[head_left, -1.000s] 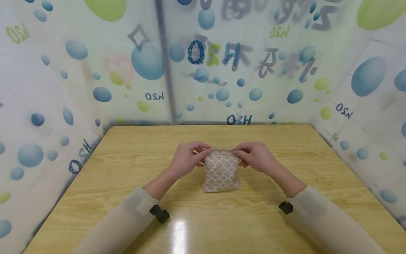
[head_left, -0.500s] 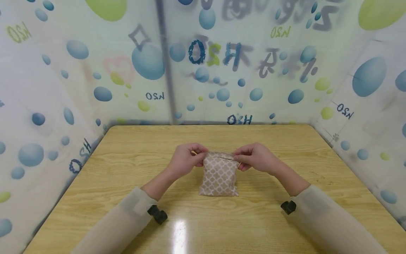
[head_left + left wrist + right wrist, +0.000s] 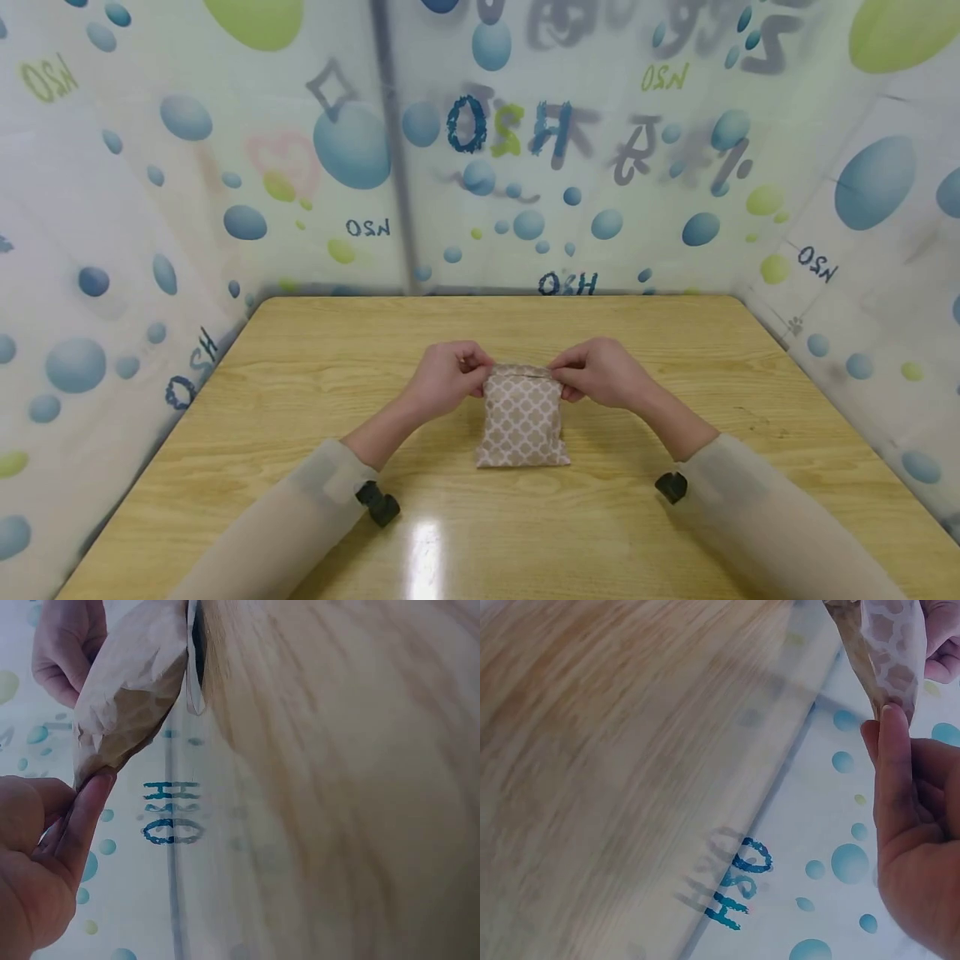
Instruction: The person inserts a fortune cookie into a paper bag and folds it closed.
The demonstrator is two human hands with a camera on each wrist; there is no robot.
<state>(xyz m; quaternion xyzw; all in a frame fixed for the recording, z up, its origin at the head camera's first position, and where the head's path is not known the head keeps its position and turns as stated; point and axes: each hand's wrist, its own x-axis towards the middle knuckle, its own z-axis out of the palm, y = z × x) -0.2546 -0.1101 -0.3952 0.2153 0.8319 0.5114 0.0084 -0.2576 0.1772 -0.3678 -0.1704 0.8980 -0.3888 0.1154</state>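
A small beige pouch (image 3: 522, 421) with a white lattice pattern stands roughly upright over the middle of the table, its top edge folded or slightly parted. My left hand (image 3: 448, 380) pinches its upper left corner between thumb and fingers. At the upper right corner, my right hand (image 3: 604, 375) pinches the fabric in the same way. In the left wrist view the pouch (image 3: 131, 682) looks bulged, with my left thumb and fingers on its corner. The right wrist view has my right thumb against the patterned cloth (image 3: 892, 652). What the pouch contains is hidden.
The wood-grain table (image 3: 315, 358) spreads around both hands. Behind it and at both sides hang pale curtains (image 3: 465, 242) printed with blue and green bubbles. A dark wrist camera (image 3: 377, 503) sits at the left cuff, another camera (image 3: 671, 487) at the right.
The pouch has come slightly nearer to me, its top edge sitting lower in view. It tilted a little to the left midway and is straighter now. Both hands keep their pinch.
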